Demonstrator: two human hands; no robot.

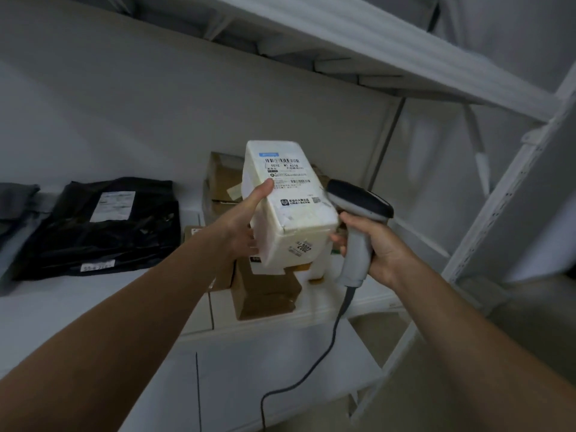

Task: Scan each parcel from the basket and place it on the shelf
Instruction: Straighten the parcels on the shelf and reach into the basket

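A white box parcel [290, 201] with a barcode label on top is held up in front of the shelf. My left hand [246, 219] grips its left side, thumb lying on the label. My right hand [371, 244] grips the handle of a grey barcode scanner [358, 213], whose dark head sits just right of the parcel. The scanner's cable hangs down toward the floor. The white shelf [93, 310] lies below and behind the parcel. The basket is out of view.
Several brown cardboard boxes [265, 291] are stacked on the shelf under the parcel. A black plastic mailer [103, 226] lies at the left, a grey bag [15, 201] beyond it. An upper shelf board [374, 48] and a white upright post [505, 194] stand at the right.
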